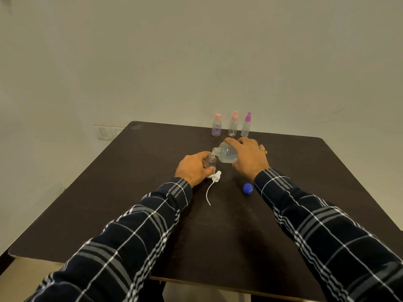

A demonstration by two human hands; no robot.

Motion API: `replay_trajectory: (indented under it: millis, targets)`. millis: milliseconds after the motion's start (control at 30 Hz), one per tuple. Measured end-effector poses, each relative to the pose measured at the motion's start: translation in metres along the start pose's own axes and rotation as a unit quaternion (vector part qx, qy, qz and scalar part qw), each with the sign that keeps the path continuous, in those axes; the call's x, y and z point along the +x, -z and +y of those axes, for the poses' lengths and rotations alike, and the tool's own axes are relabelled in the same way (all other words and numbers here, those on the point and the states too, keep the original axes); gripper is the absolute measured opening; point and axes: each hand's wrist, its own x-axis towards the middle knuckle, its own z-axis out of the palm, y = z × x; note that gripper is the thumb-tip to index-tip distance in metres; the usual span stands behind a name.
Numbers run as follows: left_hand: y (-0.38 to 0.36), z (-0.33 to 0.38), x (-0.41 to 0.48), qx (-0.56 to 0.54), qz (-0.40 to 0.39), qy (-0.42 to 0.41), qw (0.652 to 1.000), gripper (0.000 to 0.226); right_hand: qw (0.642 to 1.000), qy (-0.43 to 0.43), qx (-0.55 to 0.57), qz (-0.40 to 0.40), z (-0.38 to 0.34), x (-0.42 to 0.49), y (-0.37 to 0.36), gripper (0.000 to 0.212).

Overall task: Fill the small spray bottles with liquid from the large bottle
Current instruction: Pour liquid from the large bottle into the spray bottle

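Sleeves: two dark plaid sleeves (135, 243) reach from the near edge over the dark table (130, 192).
Small bottle: an uncapped clear spray bottle (210, 162) stands upright mid-table; the places below are told from it.
Left hand: the left hand (193, 168) wraps its left side, fingers clasped around the body.
Large bottle: the large bottle (226, 155) is tipped on its side just right of it, mouth at its opening.
Right hand: the right hand (248, 159) clutches that large bottle from above.
Spray head: a white spray head with tube (214, 182) lies just nearer.
Blue cap: a blue cap (248, 188) lies nearer and right.
Beyond: three capped small bottles (233, 124) stand in a row behind, well apart from it.
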Motion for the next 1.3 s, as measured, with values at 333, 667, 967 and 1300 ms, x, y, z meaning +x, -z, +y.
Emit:
replay_trajectory:
  millis: [333,667,967,1300]
  targets:
    - [0.0004,-0.0018,-0.0008,0.011,0.014,-0.016,1.000,0.054,1.000,0.002,-0.001,0.002,0.0004,0.0001,0.0004,0.078]
    - [0.0014,-0.0004,-0.0003,0.009,0.005,-0.009,1.000,0.053,1.000,0.000,0.010,-0.001,0.0003,0.0009,-0.0003,0.077]
    - [0.0013,0.0003,-0.0004,0.003,0.003,-0.004,1.000,0.053,1.000,-0.002,0.004,-0.003,-0.0007,0.0020,-0.0002,0.078]
    - [0.0019,0.0009,-0.0027,0.005,0.012,-0.012,1.000,0.049,1.000,-0.002,0.003,0.003,-0.0001,0.0023,-0.0022,0.077]
